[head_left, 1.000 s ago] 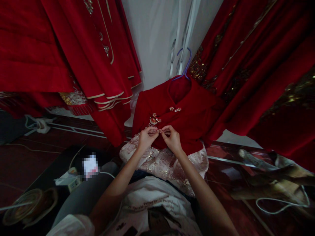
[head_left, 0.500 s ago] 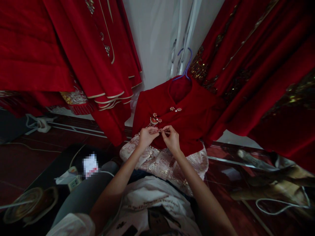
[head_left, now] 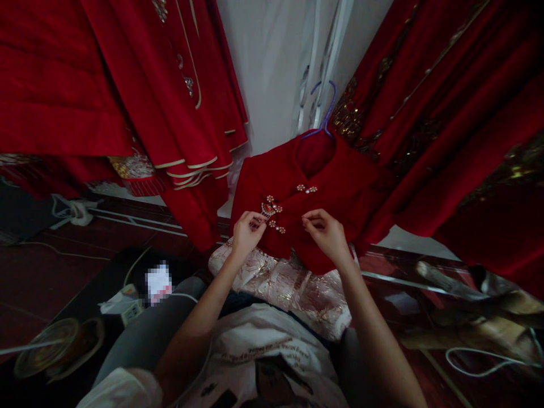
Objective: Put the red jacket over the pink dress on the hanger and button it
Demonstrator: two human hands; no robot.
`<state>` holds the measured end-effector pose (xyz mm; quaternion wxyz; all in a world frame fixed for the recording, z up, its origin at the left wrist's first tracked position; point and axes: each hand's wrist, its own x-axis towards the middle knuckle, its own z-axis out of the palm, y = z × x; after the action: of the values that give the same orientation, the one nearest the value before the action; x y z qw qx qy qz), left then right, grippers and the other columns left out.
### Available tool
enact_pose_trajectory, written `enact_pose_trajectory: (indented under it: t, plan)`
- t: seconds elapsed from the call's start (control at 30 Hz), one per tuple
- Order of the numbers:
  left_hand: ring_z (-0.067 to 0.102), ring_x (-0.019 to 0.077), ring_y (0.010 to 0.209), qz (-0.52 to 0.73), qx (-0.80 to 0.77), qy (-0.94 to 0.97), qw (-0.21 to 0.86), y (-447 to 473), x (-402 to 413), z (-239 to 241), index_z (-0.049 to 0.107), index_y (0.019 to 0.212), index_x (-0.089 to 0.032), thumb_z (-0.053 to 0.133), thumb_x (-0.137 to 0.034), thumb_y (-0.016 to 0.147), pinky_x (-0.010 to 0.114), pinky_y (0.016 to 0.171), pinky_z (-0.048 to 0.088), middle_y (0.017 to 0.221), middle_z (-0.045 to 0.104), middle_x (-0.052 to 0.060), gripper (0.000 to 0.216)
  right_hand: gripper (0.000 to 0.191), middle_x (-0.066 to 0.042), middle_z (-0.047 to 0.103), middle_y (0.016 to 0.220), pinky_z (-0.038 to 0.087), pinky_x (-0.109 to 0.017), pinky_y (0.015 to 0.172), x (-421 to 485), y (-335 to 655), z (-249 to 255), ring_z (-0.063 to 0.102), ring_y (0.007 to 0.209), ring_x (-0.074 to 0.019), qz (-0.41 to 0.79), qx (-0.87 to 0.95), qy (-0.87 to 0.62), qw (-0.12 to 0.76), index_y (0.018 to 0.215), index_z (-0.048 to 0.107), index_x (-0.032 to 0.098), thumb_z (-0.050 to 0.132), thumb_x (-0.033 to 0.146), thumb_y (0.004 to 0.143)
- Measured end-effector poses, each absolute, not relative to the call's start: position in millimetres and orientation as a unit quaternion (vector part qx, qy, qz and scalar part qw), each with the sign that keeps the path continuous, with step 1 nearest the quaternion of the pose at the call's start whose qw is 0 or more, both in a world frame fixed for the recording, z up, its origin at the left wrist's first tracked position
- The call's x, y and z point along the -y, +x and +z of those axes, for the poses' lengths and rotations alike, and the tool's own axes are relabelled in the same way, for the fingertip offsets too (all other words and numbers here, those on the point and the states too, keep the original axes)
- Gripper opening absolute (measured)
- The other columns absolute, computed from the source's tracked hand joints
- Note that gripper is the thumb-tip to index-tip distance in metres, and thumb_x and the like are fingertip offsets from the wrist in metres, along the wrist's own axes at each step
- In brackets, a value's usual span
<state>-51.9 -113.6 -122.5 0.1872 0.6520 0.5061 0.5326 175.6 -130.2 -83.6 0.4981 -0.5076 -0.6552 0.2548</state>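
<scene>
A small red velvet jacket (head_left: 331, 187) on a purple hanger (head_left: 323, 110) lies in front of me over a pale embroidered skirt (head_left: 297, 289). Its front carries pearl clasps (head_left: 306, 188) and a jewelled fan ornament (head_left: 269, 207). My left hand (head_left: 244, 233) pinches the jacket's left front edge just below the ornament. My right hand (head_left: 327, 233) pinches the fabric of the right front panel, a hand's width from the left. A lower pearl clasp (head_left: 277, 227) shows between the hands.
Long red gowns hang at left (head_left: 127, 85) and right (head_left: 446, 113), with a white wall (head_left: 272, 68) between them. On the dark floor lie a power strip (head_left: 130, 309), a lidded cup (head_left: 55, 351) and a white cable (head_left: 488, 362).
My hands were together at the lower clasp; now they have parted, the right one moving right along the jacket front. The view shifted slightly.
</scene>
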Motion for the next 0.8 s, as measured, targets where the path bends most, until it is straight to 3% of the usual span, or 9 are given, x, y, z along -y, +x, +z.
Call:
enact_pose_trajectory:
  t: [0.1,0.2,0.33,0.53,0.67,0.8]
  plan:
    - [0.061,0.0082,0.068,0.500,-0.490,0.688,0.191,-51.0,116.9,-121.4,0.068,0.086,-0.020,0.060,-0.014,0.078,0.017,0.056,0.048,0.090,0.064,0.001,0.013,0.026,-0.006,0.068,0.085,0.059,-0.027,0.057,134.3,185.4,-73.5,0.068,0.066,-0.0158,0.290,0.620,-0.510,0.521,0.093,0.062,0.018,0.063,0.041,0.081]
    - [0.061,0.0095,0.073,0.456,-0.480,0.725,0.190,-44.1,120.7,-125.4,0.068,0.093,-0.022,0.062,-0.017,0.080,0.018,0.059,0.050,0.094,0.062,0.001,0.015,0.028,-0.005,0.068,0.078,0.056,-0.026,0.049,135.7,180.6,-78.3,0.066,0.058,-0.0149,0.329,0.633,-0.521,0.470,0.095,0.063,0.017,0.063,0.040,0.081]
    - [0.061,0.0133,0.081,0.416,-0.483,0.760,0.127,-37.5,124.7,-129.0,0.065,0.103,-0.023,0.066,-0.024,0.082,0.023,0.066,0.053,0.102,0.058,0.003,0.022,0.020,-0.004,0.069,0.078,0.055,-0.027,0.058,133.2,162.4,-96.8,0.066,0.063,-0.0152,0.271,0.696,-0.531,0.400,0.096,0.064,0.018,0.062,0.032,0.083]
    - [0.057,0.0204,0.099,0.350,-0.458,0.817,0.022,-39.0,119.5,-126.9,0.062,0.100,-0.022,0.059,-0.025,0.089,0.034,0.086,0.052,0.102,0.057,0.004,0.012,0.015,-0.007,0.067,0.086,0.051,-0.029,0.065,128.7,142.8,-118.9,0.064,0.069,-0.0169,0.156,0.728,-0.558,0.368,0.095,0.063,0.017,0.061,0.028,0.084]
    - [0.058,0.0194,0.097,0.360,-0.446,0.819,0.033,-38.9,116.8,-127.9,0.061,0.096,-0.022,0.061,-0.022,0.087,0.033,0.086,0.051,0.100,0.058,0.003,0.009,0.013,-0.007,0.066,0.086,0.050,-0.028,0.064,125.3,139.9,-127.7,0.062,0.067,-0.0164,0.135,0.733,-0.556,0.368,0.094,0.062,0.018,0.060,0.026,0.085]
    - [0.062,0.0165,0.087,0.402,-0.440,0.795,0.108,-37.2,114.5,-134.1,0.060,0.091,-0.021,0.064,-0.020,0.084,0.031,0.081,0.053,0.095,0.061,0.002,0.008,0.009,-0.006,0.066,0.085,0.051,-0.028,0.066,123.1,139.6,-129.8,0.063,0.067,-0.0157,0.158,0.730,-0.542,0.385,0.090,0.061,0.018,0.058,0.025,0.086]
